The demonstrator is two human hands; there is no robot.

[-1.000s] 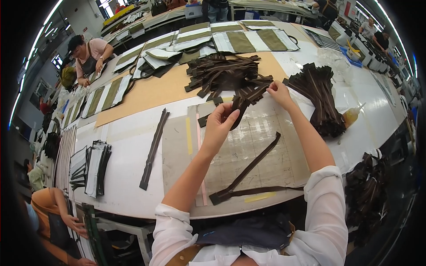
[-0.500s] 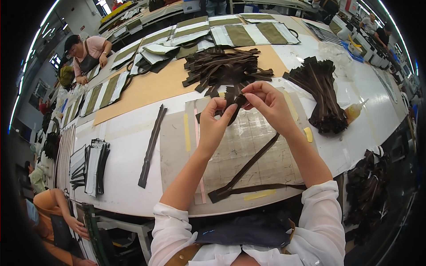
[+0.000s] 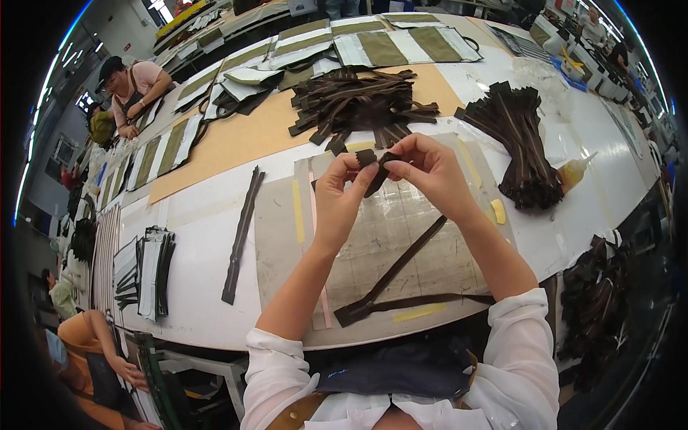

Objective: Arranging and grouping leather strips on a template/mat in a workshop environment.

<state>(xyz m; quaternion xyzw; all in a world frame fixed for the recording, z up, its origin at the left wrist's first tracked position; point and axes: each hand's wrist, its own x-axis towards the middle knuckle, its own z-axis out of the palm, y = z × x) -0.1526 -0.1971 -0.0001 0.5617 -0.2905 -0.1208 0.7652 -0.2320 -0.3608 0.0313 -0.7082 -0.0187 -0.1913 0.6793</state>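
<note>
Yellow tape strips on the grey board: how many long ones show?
3: left-side strip, upper-right strip, near-edge strip. More may be hidden behind the left hand or right hand.

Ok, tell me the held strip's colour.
The strip is dark brown, best seen in the head view.

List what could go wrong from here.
The held dark strip might slip, since the left grip and right grip only pinch it. The V-shaped strip near the right forearm could get dragged. The bottle close beside the zipper bundle might leak onto it.
</note>
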